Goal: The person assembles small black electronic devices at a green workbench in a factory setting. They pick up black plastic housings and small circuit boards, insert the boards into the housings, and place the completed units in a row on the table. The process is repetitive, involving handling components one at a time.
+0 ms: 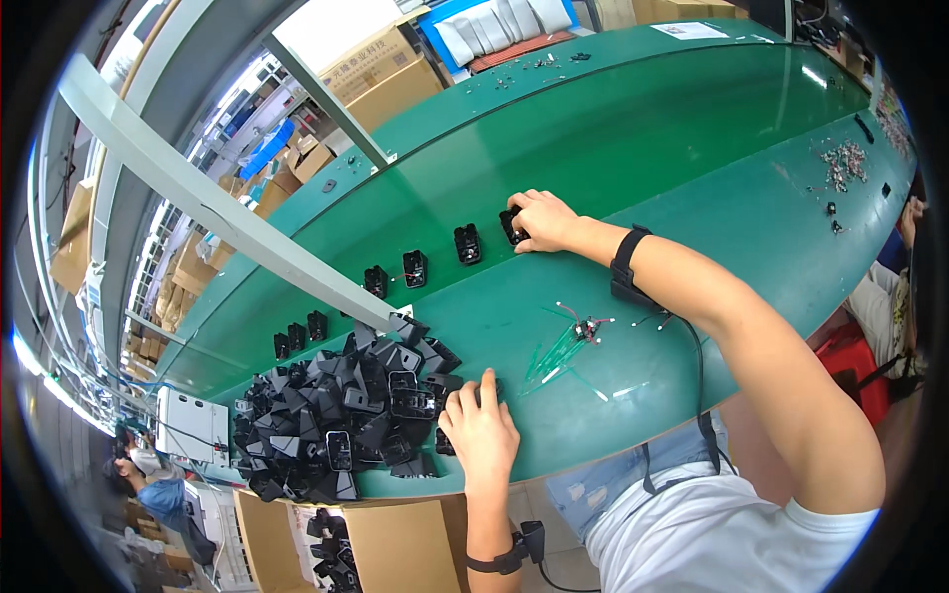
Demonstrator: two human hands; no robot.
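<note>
My right hand (544, 221) reaches over the green belt, its fingers closed round a small black plastic housing (512, 227). That housing is at the right end of a spaced row, and the hand partly covers it. At the right edge of a heap of black plastic housings (346, 403), my left hand (479, 435) has its fingers bent down over a black housing (445, 443), mostly hidden beneath the hand. On the green table to the right of this hand lies a bundle of thin green wires (556, 362) with small red-and-black parts at its upper end.
More open housings (467, 244) stand along the belt (633, 148). A pale metal post (247, 232) slants across the left side. Small loose parts (843, 166) lie at the far right. Below the table edge is a cardboard box (395, 544). A wristband cable (700, 385) hangs by my right arm.
</note>
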